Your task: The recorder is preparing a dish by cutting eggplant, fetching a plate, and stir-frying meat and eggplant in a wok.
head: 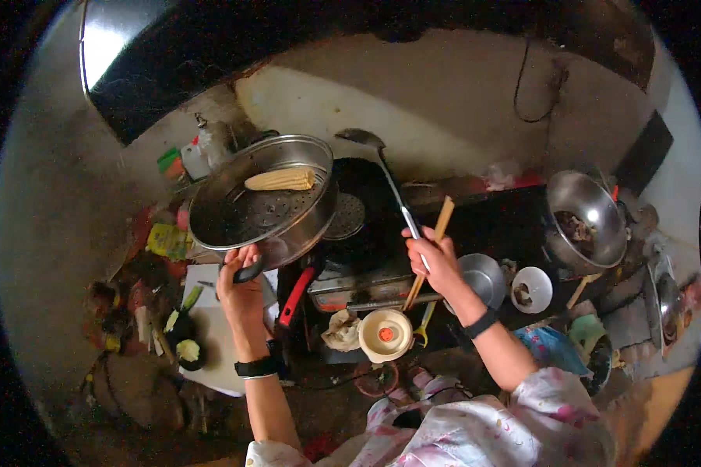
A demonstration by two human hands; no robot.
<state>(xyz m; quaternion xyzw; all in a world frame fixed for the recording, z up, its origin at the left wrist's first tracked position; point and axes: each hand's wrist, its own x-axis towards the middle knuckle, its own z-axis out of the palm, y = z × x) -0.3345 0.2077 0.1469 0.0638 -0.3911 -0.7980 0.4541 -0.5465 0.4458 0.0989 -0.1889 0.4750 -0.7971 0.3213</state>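
My left hand [242, 286] grips the dark side handle of a steel steamer tier [257, 239]. The tier is raised and tilted, and an ear of corn [281, 179] lies on its perforated bottom. My right hand [435, 260] is closed around the pale handle of a long metal ladle [392, 184], whose dark head points up towards the wall. A pair of wooden chopsticks [444, 217] is held in the same hand, across the ladle's handle. Below and between the hands sits a gas stove [356, 289]. A round perforated disc [344, 216] shows in the dark area beside the tier.
A red handle [296, 296] juts towards me from the stove. Nearby stand a cream pot-like container [385, 335], a metal bowl [483, 280] and a white bowl [531, 290]. A large steel basin [587, 222] holds food at right. Cut green vegetables [188, 350] lie at left by a board [216, 350].
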